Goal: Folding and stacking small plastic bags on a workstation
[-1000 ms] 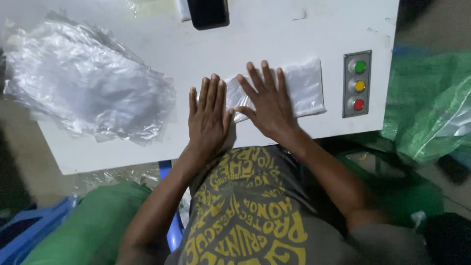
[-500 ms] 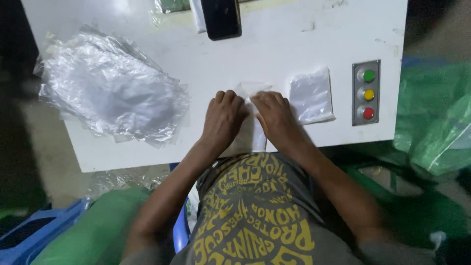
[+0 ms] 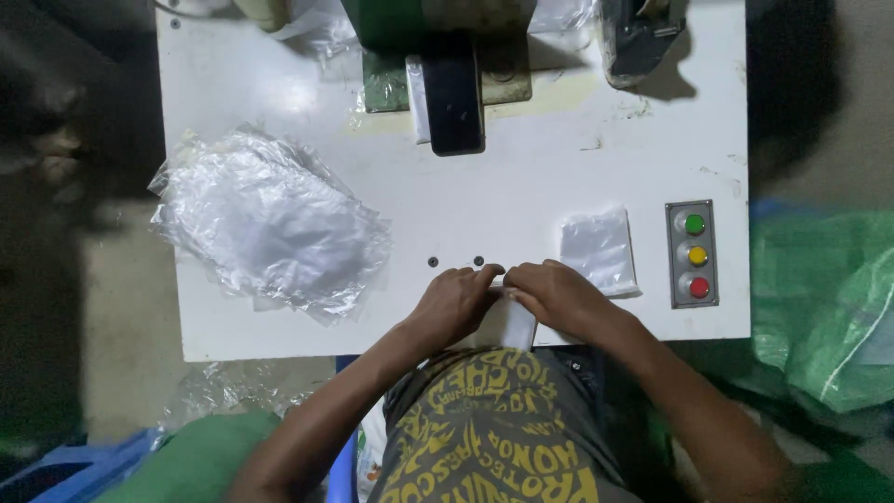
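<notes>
1. Since a sec ago: my hands went from flat & spread to curled together at the table's near edge.
2. L hand [image 3: 453, 303] & R hand [image 3: 556, 296]: fingertips pinched shut on a small clear plastic bag [image 3: 510, 321] between them.
3. Small stack of bags [image 3: 599, 250] just beyond R hand, beside the button panel [image 3: 692, 253].
4. Big pile of bags [image 3: 270, 224] well apart, left on the white table [image 3: 521, 186].

Bare tabletop [image 3: 521, 200] ahead; bag pile [image 3: 270, 224] blocks left

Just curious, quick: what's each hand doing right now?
Left hand: closed, pinching the small clear bag.
Right hand: closed, pinching the same bag.
</notes>
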